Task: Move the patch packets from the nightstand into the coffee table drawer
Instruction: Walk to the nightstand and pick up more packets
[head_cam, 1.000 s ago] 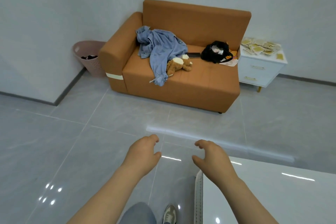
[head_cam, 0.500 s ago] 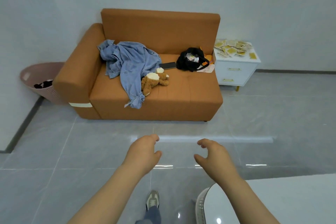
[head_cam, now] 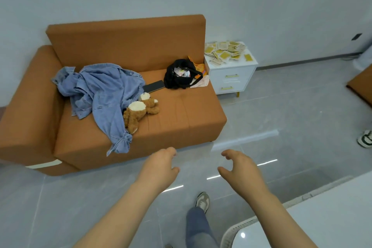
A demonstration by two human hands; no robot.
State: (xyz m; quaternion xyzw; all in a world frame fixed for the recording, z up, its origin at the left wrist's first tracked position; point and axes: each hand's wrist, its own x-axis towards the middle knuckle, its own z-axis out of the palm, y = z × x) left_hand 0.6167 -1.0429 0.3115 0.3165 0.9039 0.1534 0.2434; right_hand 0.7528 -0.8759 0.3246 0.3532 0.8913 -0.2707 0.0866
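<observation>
Head view: both hands, left [head_cam: 159,169] and right [head_cam: 241,167], loosely open, empty, out front for the walk; patch packets [head_cam: 225,51] heaped on nightstand [head_cam: 231,75] beside sofa [head_cam: 128,46], well apart.

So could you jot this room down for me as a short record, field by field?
place: room with grey tiled floor
patch packets: heaped on the white nightstand, right of the orange sofa
on sofa: blue shirt, teddy bear, black bag, dark phone
left hand: empty, fingers loosely curled
right hand: empty, open
progress: no packets picked up yet
</observation>
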